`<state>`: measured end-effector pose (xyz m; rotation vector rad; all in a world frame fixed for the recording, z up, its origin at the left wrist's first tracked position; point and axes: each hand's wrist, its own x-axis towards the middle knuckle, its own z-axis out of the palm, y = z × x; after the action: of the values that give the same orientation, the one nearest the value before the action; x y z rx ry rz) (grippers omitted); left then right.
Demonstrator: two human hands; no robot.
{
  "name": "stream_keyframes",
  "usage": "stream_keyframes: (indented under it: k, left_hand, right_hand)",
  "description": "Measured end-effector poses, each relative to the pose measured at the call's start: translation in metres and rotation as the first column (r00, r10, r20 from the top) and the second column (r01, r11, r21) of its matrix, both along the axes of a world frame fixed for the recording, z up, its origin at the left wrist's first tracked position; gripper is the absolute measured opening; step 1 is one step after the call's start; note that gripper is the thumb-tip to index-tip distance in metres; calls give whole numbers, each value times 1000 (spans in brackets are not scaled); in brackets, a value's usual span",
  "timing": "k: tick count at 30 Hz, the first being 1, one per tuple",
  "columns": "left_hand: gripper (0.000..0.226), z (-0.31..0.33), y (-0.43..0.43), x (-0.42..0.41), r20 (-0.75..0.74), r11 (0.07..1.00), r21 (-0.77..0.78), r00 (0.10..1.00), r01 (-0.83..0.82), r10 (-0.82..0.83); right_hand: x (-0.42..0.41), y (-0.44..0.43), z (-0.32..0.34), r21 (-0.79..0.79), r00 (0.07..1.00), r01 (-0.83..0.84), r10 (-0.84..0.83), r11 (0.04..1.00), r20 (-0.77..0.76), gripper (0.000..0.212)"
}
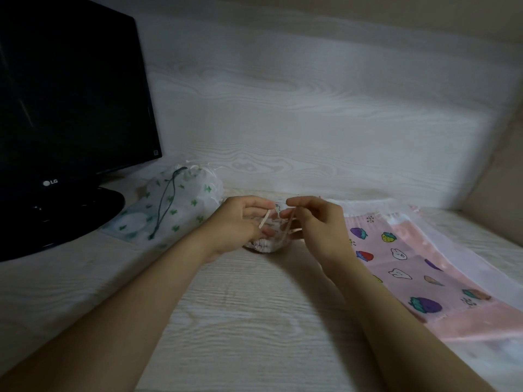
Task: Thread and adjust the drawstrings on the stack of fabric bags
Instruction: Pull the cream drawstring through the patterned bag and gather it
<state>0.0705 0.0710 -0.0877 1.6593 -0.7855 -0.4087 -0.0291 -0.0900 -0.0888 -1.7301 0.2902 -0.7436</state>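
A pale wood-grain desk [254,321] carries everything. At its left a black monitor [70,94] stands on a round base [85,216], and a white green-print bag [169,210] with a dark green string lies just beside that base. Near the middle a small bag [266,246], gathered, seems to rest on the wood with its pale cord [286,230] lifted above it, and flat pink bags [410,264] printed with fruit lie stacked along the right side
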Motion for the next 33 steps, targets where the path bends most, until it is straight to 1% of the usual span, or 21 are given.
stream_keyframes:
  k: [2, 3, 8, 11, 13, 15, 17, 20, 23, 25, 27, 28, 30, 33]
  left_hand:
    - [61, 0, -1, 0, -11, 999, 43, 1000, 27, -26]
    - [57, 0, -1, -1, -12, 998, 54, 999, 38, -37]
    - [30, 3, -1, -3, -21, 996, 44, 997, 76, -76]
    - [16, 3, 1, -3, 5, 991, 46, 992, 125, -125]
    - [18, 1, 0, -3, 16, 987, 36, 987, 159, -160]
    - [19, -1, -1, -3, 24, 982, 23, 981, 190, -190]
    - [19, 0, -1, -3, 21, 981, 7, 980, 196, -196]
    - [18, 1, 0, -1, -4, 985, 9, 985, 174, -174]
    - [19, 2, -1, 2, -82, 986, -40, 983, 162, -165]
    - [24, 4, -1, 3, -129, 988, -56, 980, 143, -149]
    - [29, 5, -1, 5, -133, 996, -5, 987, 89, -89]
    - [27, 4, 0, 5, -127, 998, 23, 990, 60, -57]
    - [21, 4, 1, 4, -133, 999, 42, 991, 29, -23]
    - [23, 4, 2, 4, -154, 999, 26, 987, 41, -36]
  right_hand:
    - [0, -1, 0, -1, 999, -10, 10, 1000, 46, 26]
    - [0, -1, 0, 2, 998, -24, 23, 1000, 63, 26]
    - [-1, 3, -1, -45, 987, -48, 54, 998, 154, 21]
    - [0, 3, -2, -112, 983, -30, 50, 993, 179, 19]
    - [-2, 4, -1, -85, 981, -76, 90, 993, 173, 19]
    - [-4, 8, 1, -35, 975, -153, 157, 988, 159, 24]
    - [-4, 10, 1, -32, 968, -212, 214, 977, 130, 33]
    - [-2, 9, 0, -11, 964, -253, 253, 967, 80, 43]
    - [-3, 9, -1, 19, 963, -267, 265, 964, 55, 53]
    - [-5, 10, 0, -33, 963, -267, 268, 963, 36, 60]
    - [-8, 10, 1, -135, 972, -231, 235, 963, 11, 60]
    - [-9, 10, 1, -194, 978, -206, 209, 959, -4, 58]
    - [-10, 10, 0, -307, 986, -165, 165, 937, -27, 49]
    - [-8, 12, -2, -480, 994, -99, 105, 872, -15, 29]
